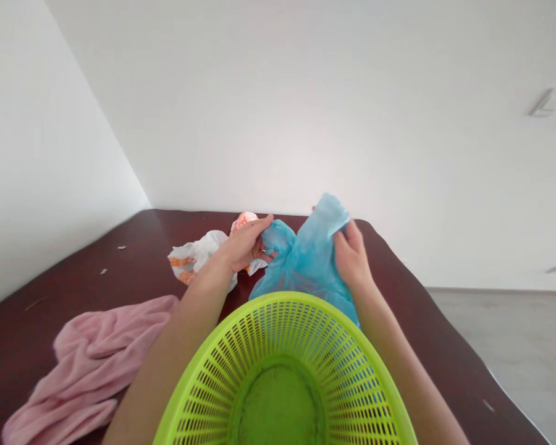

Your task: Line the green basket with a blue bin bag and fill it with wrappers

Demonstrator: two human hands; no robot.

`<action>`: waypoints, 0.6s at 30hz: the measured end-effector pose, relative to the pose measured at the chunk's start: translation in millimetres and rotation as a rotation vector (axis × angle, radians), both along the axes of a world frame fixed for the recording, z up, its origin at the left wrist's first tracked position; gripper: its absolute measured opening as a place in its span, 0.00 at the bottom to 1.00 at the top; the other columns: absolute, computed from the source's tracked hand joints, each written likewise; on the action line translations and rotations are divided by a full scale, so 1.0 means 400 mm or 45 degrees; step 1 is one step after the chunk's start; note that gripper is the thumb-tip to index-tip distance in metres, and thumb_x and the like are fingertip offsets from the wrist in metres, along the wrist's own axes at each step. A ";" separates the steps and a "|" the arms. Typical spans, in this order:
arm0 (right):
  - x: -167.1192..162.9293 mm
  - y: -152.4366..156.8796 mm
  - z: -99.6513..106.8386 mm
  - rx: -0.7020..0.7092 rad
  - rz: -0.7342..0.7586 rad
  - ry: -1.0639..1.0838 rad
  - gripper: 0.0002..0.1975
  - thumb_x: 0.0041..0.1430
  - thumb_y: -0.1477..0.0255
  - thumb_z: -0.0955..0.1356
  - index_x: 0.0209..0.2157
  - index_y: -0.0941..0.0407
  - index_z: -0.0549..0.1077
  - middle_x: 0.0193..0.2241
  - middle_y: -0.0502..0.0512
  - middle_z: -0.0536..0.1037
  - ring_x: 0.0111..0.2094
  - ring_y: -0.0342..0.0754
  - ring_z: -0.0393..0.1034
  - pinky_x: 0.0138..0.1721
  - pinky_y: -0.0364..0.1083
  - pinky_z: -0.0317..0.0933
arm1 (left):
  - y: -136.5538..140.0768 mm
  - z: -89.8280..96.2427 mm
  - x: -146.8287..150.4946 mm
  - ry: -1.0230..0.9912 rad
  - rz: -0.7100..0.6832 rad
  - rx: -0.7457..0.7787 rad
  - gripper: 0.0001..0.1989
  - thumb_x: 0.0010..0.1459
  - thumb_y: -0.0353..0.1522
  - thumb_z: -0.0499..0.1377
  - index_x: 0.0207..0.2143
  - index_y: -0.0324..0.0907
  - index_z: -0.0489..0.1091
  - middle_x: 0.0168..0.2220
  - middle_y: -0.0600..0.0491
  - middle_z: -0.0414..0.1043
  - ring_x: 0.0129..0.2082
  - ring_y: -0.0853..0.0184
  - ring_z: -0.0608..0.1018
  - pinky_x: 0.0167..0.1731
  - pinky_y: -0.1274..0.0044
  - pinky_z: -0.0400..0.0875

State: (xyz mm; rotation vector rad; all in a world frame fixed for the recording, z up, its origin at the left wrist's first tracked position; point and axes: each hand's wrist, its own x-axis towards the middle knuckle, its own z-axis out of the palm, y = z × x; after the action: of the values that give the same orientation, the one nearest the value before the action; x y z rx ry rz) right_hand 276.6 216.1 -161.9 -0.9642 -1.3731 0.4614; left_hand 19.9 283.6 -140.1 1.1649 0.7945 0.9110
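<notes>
Left hand (248,246): grip closed on a gathered part of the blue plastic bag (308,256). Right hand (353,253): grip closed on its raised opposite side. The bag is just beyond the lime-green slotted basket (280,402); crumpled white plastic (orange-printed) (208,248) lies left, on the tabletop (134,269).

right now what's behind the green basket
Behind the green basket, the left hand and right hand hold a blue bag. The basket hides the bag's lower part, except blue glimpses through slots.
</notes>
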 end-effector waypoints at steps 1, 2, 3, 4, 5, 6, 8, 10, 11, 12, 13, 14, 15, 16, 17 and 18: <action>-0.037 -0.008 0.007 0.027 0.099 -0.070 0.22 0.77 0.59 0.71 0.68 0.44 0.80 0.66 0.55 0.84 0.70 0.60 0.75 0.75 0.63 0.67 | -0.007 0.001 0.006 -0.009 -0.051 0.063 0.22 0.67 0.53 0.74 0.39 0.44 0.78 0.30 0.51 0.81 0.25 0.63 0.82 0.23 0.75 0.80; -0.068 -0.013 0.011 0.047 0.182 -0.130 0.23 0.76 0.62 0.72 0.69 0.44 0.79 0.67 0.55 0.83 0.70 0.60 0.75 0.76 0.62 0.66 | -0.013 0.002 0.012 -0.015 -0.086 0.127 0.23 0.67 0.53 0.74 0.40 0.44 0.79 0.33 0.50 0.83 0.28 0.61 0.84 0.25 0.74 0.82; -0.090 -0.015 0.011 0.049 0.240 -0.176 0.24 0.76 0.63 0.73 0.70 0.44 0.78 0.67 0.55 0.84 0.69 0.59 0.76 0.74 0.61 0.67 | -0.017 0.003 0.016 -0.016 -0.089 0.188 0.23 0.67 0.54 0.74 0.41 0.44 0.80 0.35 0.49 0.84 0.32 0.60 0.86 0.27 0.74 0.84; -0.103 -0.014 0.009 0.028 0.255 -0.186 0.23 0.76 0.64 0.73 0.69 0.44 0.79 0.64 0.55 0.85 0.64 0.58 0.79 0.70 0.59 0.71 | -0.018 0.003 0.019 -0.012 -0.065 0.242 0.23 0.67 0.53 0.74 0.41 0.44 0.80 0.37 0.49 0.85 0.34 0.60 0.86 0.29 0.74 0.85; -0.107 -0.011 0.005 -0.009 0.227 -0.159 0.20 0.77 0.63 0.72 0.65 0.46 0.81 0.58 0.55 0.87 0.57 0.56 0.82 0.61 0.57 0.75 | -0.017 0.003 0.019 -0.014 -0.021 0.279 0.22 0.66 0.53 0.75 0.41 0.44 0.80 0.39 0.49 0.85 0.35 0.61 0.86 0.30 0.75 0.85; -0.103 -0.007 0.003 -0.054 0.167 -0.101 0.16 0.77 0.61 0.72 0.60 0.47 0.83 0.50 0.54 0.88 0.47 0.54 0.82 0.51 0.53 0.77 | -0.015 0.004 0.017 -0.029 0.030 0.294 0.22 0.66 0.53 0.75 0.41 0.44 0.80 0.39 0.49 0.85 0.35 0.61 0.86 0.31 0.75 0.84; -0.078 0.000 0.002 -0.119 0.001 0.076 0.12 0.75 0.58 0.73 0.50 0.50 0.84 0.37 0.50 0.85 0.34 0.49 0.74 0.36 0.47 0.70 | -0.008 0.010 0.005 -0.115 0.122 0.269 0.20 0.65 0.52 0.75 0.40 0.46 0.80 0.37 0.51 0.84 0.32 0.64 0.84 0.30 0.76 0.82; -0.044 0.006 0.007 -0.102 -0.138 0.308 0.12 0.72 0.57 0.74 0.46 0.50 0.83 0.34 0.48 0.82 0.32 0.46 0.70 0.33 0.45 0.66 | -0.005 0.022 -0.015 -0.231 0.168 0.238 0.19 0.64 0.50 0.76 0.38 0.47 0.78 0.34 0.54 0.82 0.28 0.66 0.81 0.28 0.77 0.79; -0.027 0.008 0.011 -0.072 -0.179 0.426 0.12 0.71 0.57 0.75 0.46 0.50 0.83 0.35 0.47 0.82 0.32 0.46 0.71 0.35 0.45 0.67 | -0.005 0.030 -0.027 -0.269 0.173 0.243 0.18 0.64 0.48 0.77 0.38 0.47 0.77 0.33 0.55 0.81 0.27 0.67 0.80 0.27 0.77 0.77; -0.010 0.010 0.015 -0.043 -0.205 0.540 0.11 0.70 0.58 0.76 0.46 0.50 0.82 0.36 0.47 0.82 0.33 0.46 0.72 0.36 0.45 0.69 | -0.008 0.039 -0.041 -0.283 0.171 0.264 0.18 0.64 0.46 0.77 0.38 0.46 0.76 0.33 0.56 0.80 0.27 0.68 0.79 0.28 0.78 0.76; 0.006 0.013 0.017 -0.020 -0.221 0.641 0.11 0.69 0.59 0.76 0.46 0.49 0.81 0.35 0.46 0.81 0.34 0.46 0.73 0.37 0.45 0.70 | -0.011 0.048 -0.054 -0.278 0.174 0.295 0.17 0.63 0.45 0.78 0.39 0.46 0.76 0.33 0.57 0.79 0.27 0.69 0.78 0.28 0.78 0.75; 0.023 0.017 0.018 -0.009 -0.236 0.721 0.10 0.68 0.59 0.76 0.44 0.50 0.81 0.34 0.46 0.80 0.34 0.46 0.73 0.37 0.45 0.71 | -0.014 0.057 -0.069 -0.259 0.180 0.327 0.17 0.62 0.43 0.78 0.41 0.46 0.76 0.33 0.57 0.79 0.27 0.69 0.78 0.28 0.78 0.75; 0.041 0.021 0.019 -0.004 -0.255 0.778 0.10 0.67 0.59 0.76 0.42 0.50 0.79 0.32 0.45 0.78 0.33 0.46 0.74 0.36 0.45 0.72 | -0.018 0.066 -0.083 -0.227 0.193 0.358 0.17 0.62 0.43 0.78 0.43 0.46 0.76 0.33 0.57 0.79 0.26 0.69 0.77 0.28 0.78 0.74; 0.060 0.026 0.019 -0.001 -0.274 0.809 0.10 0.66 0.59 0.75 0.39 0.50 0.78 0.31 0.46 0.77 0.33 0.47 0.74 0.35 0.46 0.73 | -0.020 0.074 -0.096 -0.188 0.218 0.392 0.18 0.62 0.42 0.78 0.44 0.46 0.76 0.34 0.57 0.79 0.26 0.69 0.77 0.28 0.78 0.74; 0.079 0.031 0.020 0.002 -0.280 0.814 0.11 0.66 0.58 0.75 0.38 0.50 0.77 0.30 0.46 0.76 0.33 0.48 0.76 0.35 0.46 0.74 | -0.023 0.081 -0.109 -0.143 0.257 0.439 0.18 0.62 0.42 0.78 0.45 0.46 0.77 0.34 0.58 0.78 0.26 0.69 0.76 0.27 0.79 0.73; 0.098 0.034 0.024 0.004 -0.274 0.797 0.12 0.66 0.56 0.75 0.37 0.49 0.77 0.30 0.47 0.77 0.34 0.50 0.77 0.35 0.47 0.76 | -0.025 0.087 -0.121 -0.090 0.307 0.502 0.17 0.63 0.42 0.77 0.46 0.46 0.77 0.35 0.58 0.78 0.27 0.70 0.76 0.27 0.79 0.72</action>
State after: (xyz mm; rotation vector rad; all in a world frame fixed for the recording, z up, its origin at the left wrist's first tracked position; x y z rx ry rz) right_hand 316.0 229.6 -152.4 -0.8548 -0.6990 0.5388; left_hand -28.7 273.7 -105.1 1.3863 0.7261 1.3456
